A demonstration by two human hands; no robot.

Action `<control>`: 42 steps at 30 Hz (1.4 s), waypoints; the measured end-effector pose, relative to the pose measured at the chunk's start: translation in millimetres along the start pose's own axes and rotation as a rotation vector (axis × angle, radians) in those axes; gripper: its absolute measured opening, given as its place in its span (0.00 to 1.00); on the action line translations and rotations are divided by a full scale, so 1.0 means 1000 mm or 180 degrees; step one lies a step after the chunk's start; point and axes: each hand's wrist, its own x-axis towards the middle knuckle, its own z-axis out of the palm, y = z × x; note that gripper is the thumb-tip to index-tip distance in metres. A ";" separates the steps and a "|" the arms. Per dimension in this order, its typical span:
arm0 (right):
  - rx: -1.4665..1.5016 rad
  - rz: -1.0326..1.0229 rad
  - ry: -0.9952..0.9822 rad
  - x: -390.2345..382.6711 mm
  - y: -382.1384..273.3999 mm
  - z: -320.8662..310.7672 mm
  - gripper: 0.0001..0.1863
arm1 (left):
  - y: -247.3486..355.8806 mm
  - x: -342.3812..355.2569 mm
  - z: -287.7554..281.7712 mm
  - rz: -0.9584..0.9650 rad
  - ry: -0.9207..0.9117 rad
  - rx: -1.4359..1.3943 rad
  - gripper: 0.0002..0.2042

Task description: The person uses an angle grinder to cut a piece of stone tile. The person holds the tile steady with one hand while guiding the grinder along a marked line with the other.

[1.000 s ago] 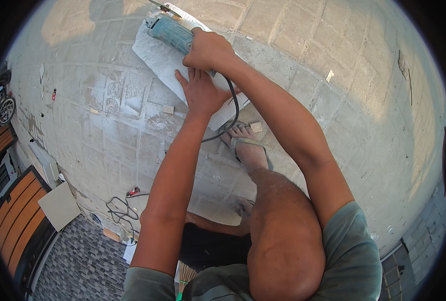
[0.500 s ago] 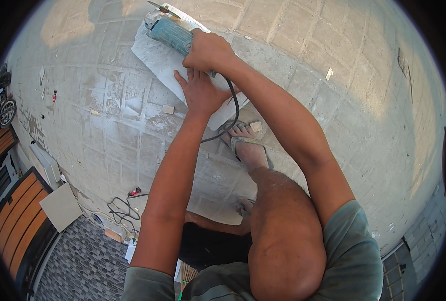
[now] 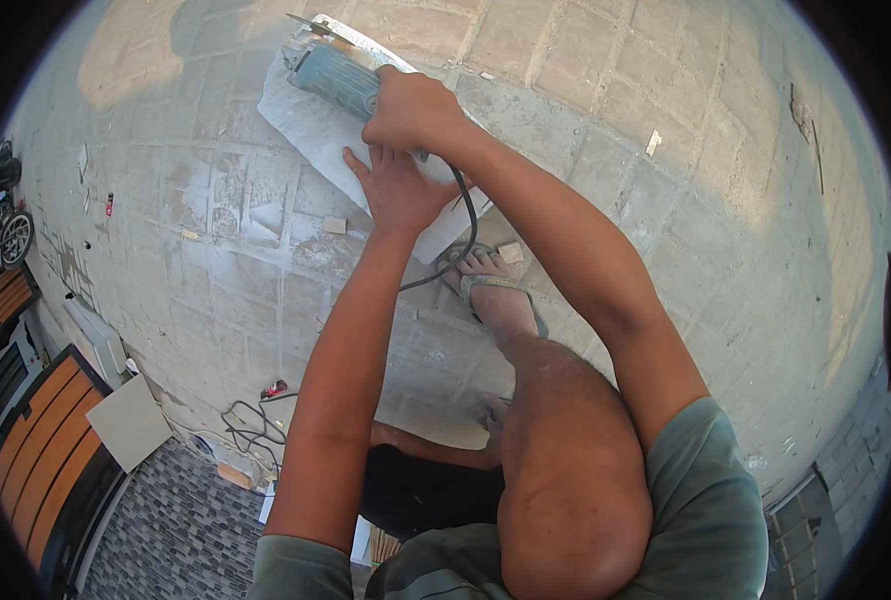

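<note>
My right hand [image 3: 417, 110] is wrapped round the rear body of a teal angle grinder [image 3: 335, 78], which lies low over the far end of a pale slab [image 3: 310, 135]. The grinder's thin disc [image 3: 317, 28] appears nearly edge-on by the slab's far long edge; whether it touches the slab I cannot tell. Flat on the slab, just nearer than the grinder, rests my left hand [image 3: 405, 190], its thumb and fingers spread. A black cord [image 3: 470, 210] drops from the grinder's rear and curves past my left forearm.
My sandalled foot [image 3: 495, 285] stands by the slab's near end, beside a small tile chip [image 3: 510, 252]. Another chip [image 3: 335, 225] lies on the dusty paving. Tangled cable [image 3: 255, 428], a square tile [image 3: 128, 422] and orange slatted panels [image 3: 50, 455] are at lower left; a motorbike [image 3: 10, 225] is farther left.
The grinder and its disc have shifted slightly left and nearer. My left hand keeps its place on the slab, and the whole view has tilted a little.
</note>
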 end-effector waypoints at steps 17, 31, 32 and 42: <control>0.0014 0.0089 -0.0068 0.001 -0.001 -0.001 0.31 | 0.000 0.000 0.000 0.0007 0.0066 -0.0071 0.55; 0.0000 0.0036 -0.0036 0.005 -0.001 0.001 0.30 | -0.002 0.000 0.002 0.0019 0.0120 -0.0087 0.54; 0.0002 0.0031 -0.0039 0.005 -0.001 0.002 0.30 | -0.002 0.000 0.003 0.0027 0.0132 -0.0071 0.54; -0.0071 0.0084 -0.0031 0.006 -0.002 0.003 0.32 | -0.006 0.000 0.007 0.0057 0.0146 0.0015 0.61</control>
